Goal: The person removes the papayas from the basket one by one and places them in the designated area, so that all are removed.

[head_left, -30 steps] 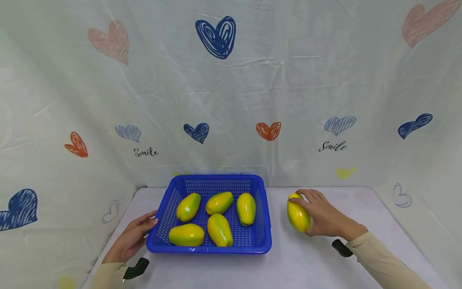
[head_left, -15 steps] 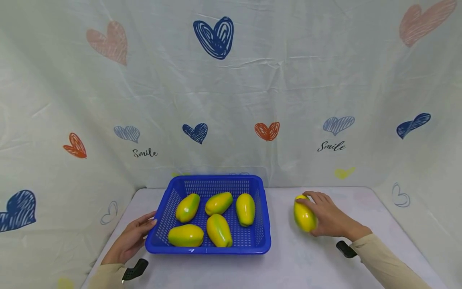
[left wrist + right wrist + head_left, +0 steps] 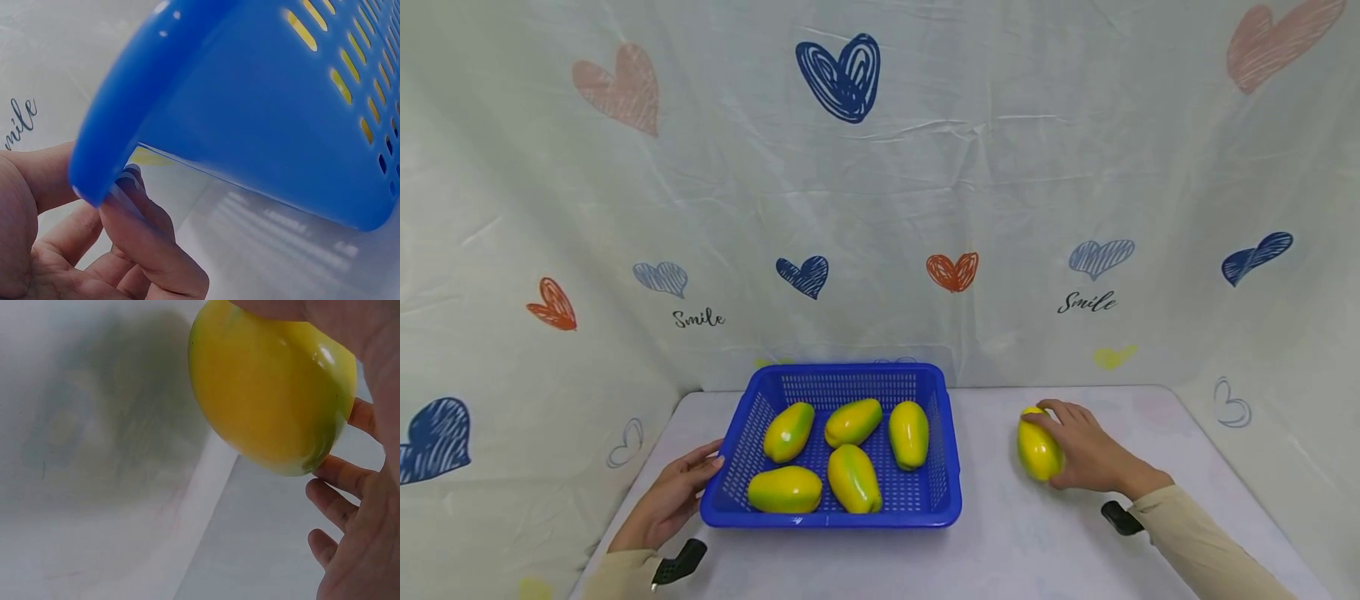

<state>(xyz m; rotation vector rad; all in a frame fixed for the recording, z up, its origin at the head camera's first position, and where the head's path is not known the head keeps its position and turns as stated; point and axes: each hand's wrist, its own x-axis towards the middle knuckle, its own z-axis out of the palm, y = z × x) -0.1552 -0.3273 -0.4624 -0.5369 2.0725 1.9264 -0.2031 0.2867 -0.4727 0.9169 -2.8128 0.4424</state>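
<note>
A blue plastic basket [image 3: 958, 492] with perforated walls sits on the table and holds several yellow-green mangoes [image 3: 784, 489] lying apart on its floor. At its left side, my left hand [image 3: 677, 496] pinches the rim between thumb and fingers; the left wrist view shows the rim [image 3: 119, 119] in that grip. To the right of the basket, my right hand [image 3: 1086, 450] holds another mango [image 3: 1037, 446] by its ends between thumb and fingers. Close up in the right wrist view, this mango [image 3: 269, 387] is smooth and glossy, greener at one end, with a shadow on the tabletop beside it.
The white table [image 3: 1000, 550] ends at a back edge just behind the basket. A pale curtain [image 3: 880, 192] printed with hearts and "Smile" hangs behind and along the sides. Black straps [image 3: 679, 563] show at both wrists.
My right hand has shifted a little to the right with the mango, away from the basket. My left hand keeps its hold on the rim, and the basket stays in place.
</note>
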